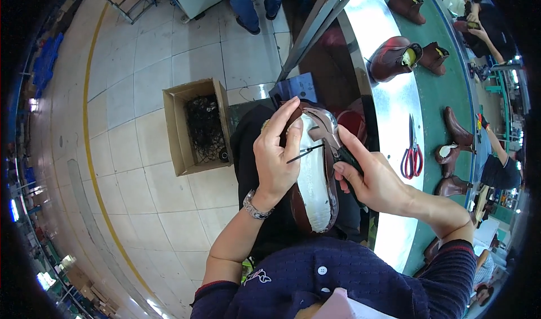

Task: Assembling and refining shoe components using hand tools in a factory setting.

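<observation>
A brown leather shoe (314,198) rests on my lap with its pale, sole-less underside turned up. My left hand (278,155) grips it by the left side near the toe, fingers wrapped over the edge. In my closed right hand (376,175) is a pair of pincers (325,128) with a metal head and dark handles. The pincers' head lies against the shoe's underside near the toe; whether its jaws bite on anything I cannot make out. A thin black strip (306,152) sticks out across the underside, close to my left thumb.
A cardboard box (176,130) holding tangled black scraps stands on the tiled floor to the left. Right of me, red-handled scissors (412,160) lie on the metal ledge beside a green conveyor (431,96) with several brown shoes. Other people are nearby; one stands ahead in jeans (239,3).
</observation>
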The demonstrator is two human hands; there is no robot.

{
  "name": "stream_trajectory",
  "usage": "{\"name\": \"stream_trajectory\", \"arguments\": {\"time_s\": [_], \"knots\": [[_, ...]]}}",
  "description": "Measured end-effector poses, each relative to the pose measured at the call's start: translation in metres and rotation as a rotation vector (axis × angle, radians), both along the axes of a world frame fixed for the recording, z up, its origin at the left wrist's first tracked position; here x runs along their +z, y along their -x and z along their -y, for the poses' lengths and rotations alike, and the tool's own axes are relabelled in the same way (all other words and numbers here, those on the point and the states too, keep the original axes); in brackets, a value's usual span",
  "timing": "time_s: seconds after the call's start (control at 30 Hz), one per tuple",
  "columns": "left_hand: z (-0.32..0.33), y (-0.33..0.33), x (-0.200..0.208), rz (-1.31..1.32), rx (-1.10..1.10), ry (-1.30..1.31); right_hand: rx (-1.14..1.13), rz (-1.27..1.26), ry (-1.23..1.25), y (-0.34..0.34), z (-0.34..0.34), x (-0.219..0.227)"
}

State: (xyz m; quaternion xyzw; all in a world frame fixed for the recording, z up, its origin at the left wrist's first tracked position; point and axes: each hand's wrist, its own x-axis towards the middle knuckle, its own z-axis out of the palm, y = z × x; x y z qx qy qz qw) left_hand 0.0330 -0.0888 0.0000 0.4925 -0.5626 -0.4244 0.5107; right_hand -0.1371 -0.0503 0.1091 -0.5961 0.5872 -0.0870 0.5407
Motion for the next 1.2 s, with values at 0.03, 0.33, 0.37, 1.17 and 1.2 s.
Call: {"name": "stream_trajectory", "arguments": {"time_s": [0.03,0.33,0.37,1.17,1.2], "knots": [[0.001,-0.001,0.0,0.032,-0.012,0.076,0.026,-0.02,0.039,0.001,-0.002,-0.004],[-0.008,-0.021,0.014,0.143,-0.103,0.149,0.147,-0.107,0.312,0.008,-0.012,-0.011],[-0.008,-0.023,0.012,0.131,-0.131,0.163,0.197,-0.155,0.334,0.008,-0.01,-0.005],[0.001,-0.028,0.007,0.279,-0.211,0.331,0.111,-0.406,0.557,-0.004,0.001,-0.026],[0.001,-0.031,0.006,0.302,-0.204,0.334,0.189,-0.4,0.524,-0.004,0.004,-0.017]]}}
